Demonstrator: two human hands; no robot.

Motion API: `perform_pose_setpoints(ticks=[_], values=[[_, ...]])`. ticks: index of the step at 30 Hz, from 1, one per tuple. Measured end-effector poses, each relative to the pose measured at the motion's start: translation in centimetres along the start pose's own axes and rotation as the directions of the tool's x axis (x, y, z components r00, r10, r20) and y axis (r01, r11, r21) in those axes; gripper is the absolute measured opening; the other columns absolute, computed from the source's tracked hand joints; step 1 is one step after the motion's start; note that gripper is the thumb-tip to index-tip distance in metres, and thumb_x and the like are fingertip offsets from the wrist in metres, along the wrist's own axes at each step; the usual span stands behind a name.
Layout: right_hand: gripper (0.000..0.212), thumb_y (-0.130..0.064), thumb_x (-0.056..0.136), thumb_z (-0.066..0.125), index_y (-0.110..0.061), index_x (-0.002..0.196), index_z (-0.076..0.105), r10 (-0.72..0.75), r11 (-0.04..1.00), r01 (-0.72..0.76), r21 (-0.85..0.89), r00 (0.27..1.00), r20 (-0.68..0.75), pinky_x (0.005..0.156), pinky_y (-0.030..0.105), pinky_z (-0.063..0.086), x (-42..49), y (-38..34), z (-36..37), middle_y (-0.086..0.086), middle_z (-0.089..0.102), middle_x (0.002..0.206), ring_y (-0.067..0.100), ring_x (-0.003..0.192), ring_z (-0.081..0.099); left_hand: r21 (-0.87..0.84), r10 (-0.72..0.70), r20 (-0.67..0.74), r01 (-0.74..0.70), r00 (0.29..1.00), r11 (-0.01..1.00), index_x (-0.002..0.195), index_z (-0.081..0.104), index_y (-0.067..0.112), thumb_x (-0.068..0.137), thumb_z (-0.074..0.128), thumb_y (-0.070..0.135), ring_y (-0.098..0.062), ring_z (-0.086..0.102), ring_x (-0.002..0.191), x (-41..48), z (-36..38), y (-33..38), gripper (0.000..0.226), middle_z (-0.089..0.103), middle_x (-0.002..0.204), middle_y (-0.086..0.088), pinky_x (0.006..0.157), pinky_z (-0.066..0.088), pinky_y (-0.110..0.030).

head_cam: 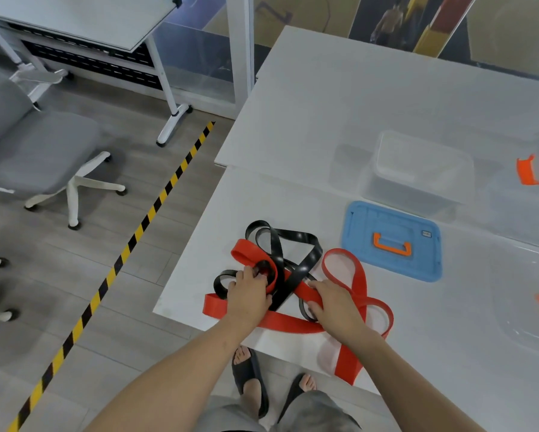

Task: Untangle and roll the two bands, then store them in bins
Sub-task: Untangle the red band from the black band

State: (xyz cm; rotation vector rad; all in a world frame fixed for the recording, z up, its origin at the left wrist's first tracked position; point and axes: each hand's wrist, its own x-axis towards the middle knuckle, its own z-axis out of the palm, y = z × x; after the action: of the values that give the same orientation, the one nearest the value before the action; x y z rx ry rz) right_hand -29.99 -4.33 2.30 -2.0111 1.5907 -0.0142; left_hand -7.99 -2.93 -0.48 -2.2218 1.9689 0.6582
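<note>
A red band [360,285] and a black band [296,244] lie knotted together near the front left corner of the white table [324,104]. One red loop hangs over the table's front edge. My left hand [249,294] rests on the tangle's left side, fingertips pinching where red and black loops cross. My right hand [335,304] presses on the red band in the middle, fingers curled over it and a black loop beneath. A clear bin [417,173] stands open behind the tangle.
A blue lid [392,241] with an orange handle lies right of the bands. Another clear bin with orange latches [526,169] sits at the right edge. Grey office chairs [40,151] and a yellow-black floor stripe [131,241] are to the left.
</note>
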Motion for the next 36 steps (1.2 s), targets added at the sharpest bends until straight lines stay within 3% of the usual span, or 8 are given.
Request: perform_pose_setpoints(ticks=[8, 12, 15, 19, 22, 25, 30, 36], values=[[0.022, -0.013, 0.1, 0.062, -0.021, 0.117, 0.074, 0.041, 0.999, -0.04, 0.011, 0.998, -0.053, 0.085, 0.03, 0.057, 0.7, 0.5, -0.5, -0.002, 0.074, 0.105, 0.016, 0.095, 0.07, -0.545, -0.087, 0.045, 0.097, 0.995, 0.833, 0.107, 0.056, 0.016, 0.096, 0.067, 0.027, -0.023, 0.062, 0.086, 0.3, -2.6, -1.0, 0.019, 0.066, 0.101, -0.006, 0.067, 0.042, -0.031], [0.023, -0.014, 0.101, 0.062, -0.02, 0.12, 0.072, 0.07, 0.997, -0.068, 0.036, 0.997, -0.046, 0.088, 0.031, 0.057, 0.8, 0.8, -1.1, 0.0, 0.074, 0.11, 0.017, 0.097, 0.069, -0.808, -0.117, 0.066, 0.122, 0.991, 0.576, 0.115, 0.058, 0.019, 0.089, 0.08, 0.02, -0.012, 0.062, 0.101, 0.2, -6.2, -1.1, 0.034, 0.066, 0.112, 0.003, 0.085, 0.048, -0.026], [0.023, -0.012, 0.101, 0.062, -0.018, 0.121, 0.072, 0.083, 0.996, -0.082, 0.034, 0.996, -0.031, 0.088, 0.032, 0.056, 1.1, 1.2, -1.3, 0.002, 0.073, 0.11, 0.021, 0.099, 0.069, -0.886, -0.118, 0.008, 0.062, 0.993, 0.46, 0.126, 0.062, 0.02, 0.094, 0.073, 0.016, -0.017, 0.067, 0.109, 0.2, -9.4, -1.7, 0.034, 0.07, 0.12, -0.001, 0.094, 0.056, -0.034], [0.028, -0.013, 0.096, 0.064, -0.017, 0.123, 0.069, 0.09, 0.996, -0.09, 0.013, 0.996, -0.024, 0.093, 0.042, 0.054, 1.5, 1.1, -1.3, 0.009, 0.071, 0.115, 0.031, 0.109, 0.068, -0.955, -0.096, -0.026, 0.004, 0.995, 0.297, 0.132, 0.062, 0.012, 0.098, 0.063, 0.0, -0.021, 0.068, 0.08, 0.6, -13.1, -2.6, 0.036, 0.076, 0.11, -0.012, 0.083, 0.057, -0.032], [0.054, -0.028, 0.092, 0.074, -0.023, 0.143, 0.056, 0.034, 0.999, -0.035, -0.006, 0.995, -0.089, 0.098, 0.044, 0.052, 1.9, 0.1, -1.0, 0.005, 0.062, 0.128, 0.028, 0.118, 0.06, -0.969, -0.033, -0.025, -0.016, 0.999, 0.246, 0.117, 0.068, 0.021, 0.099, 0.059, -0.002, -0.025, 0.064, 0.08, 0.1, -15.0, -2.5, 0.03, 0.075, 0.112, -0.02, 0.087, 0.057, -0.036], [0.062, -0.045, 0.091, 0.074, -0.035, 0.145, 0.047, -0.063, 0.996, 0.057, -0.062, 0.992, -0.108, 0.092, 0.041, 0.052, 2.8, -1.9, -0.8, -0.001, 0.057, 0.119, 0.022, 0.112, 0.056, -0.987, -0.007, 0.002, 0.003, 1.0, 0.163, 0.109, 0.069, 0.03, 0.101, 0.059, -0.002, -0.032, 0.069, 0.092, -0.4, -16.2, -1.8, 0.034, 0.077, 0.115, -0.016, 0.099, 0.058, -0.042], [0.024, -0.038, 0.101, 0.063, -0.03, 0.121, 0.074, -0.09, 0.995, 0.095, 0.033, 0.987, -0.13, 0.076, 0.032, 0.049, 4.7, -5.0, -2.0, -0.002, 0.058, 0.099, 0.022, 0.098, 0.061, -0.962, 0.068, -0.098, -0.112, 0.993, 0.249, 0.144, 0.057, 0.017, 0.104, 0.049, -0.006, -0.015, 0.071, 0.102, -0.3, -18.4, -1.0, 0.047, 0.076, 0.122, -0.01, 0.092, 0.057, -0.028], [0.015, -0.027, 0.1, 0.068, -0.02, 0.11, 0.077, 0.071, 0.916, 0.081, 0.394, 0.932, -0.356, 0.084, 0.029, 0.049, 7.1, -7.3, -7.2, 0.0, 0.063, 0.102, 0.017, 0.091, 0.064, -0.842, 0.054, -0.357, -0.346, 0.932, 0.415, 0.134, 0.066, 0.021, 0.104, 0.051, -0.002, -0.005, 0.069, 0.1, 1.4, -24.0, -1.7, 0.04, 0.074, 0.114, 0.003, 0.093, 0.052, -0.019]])
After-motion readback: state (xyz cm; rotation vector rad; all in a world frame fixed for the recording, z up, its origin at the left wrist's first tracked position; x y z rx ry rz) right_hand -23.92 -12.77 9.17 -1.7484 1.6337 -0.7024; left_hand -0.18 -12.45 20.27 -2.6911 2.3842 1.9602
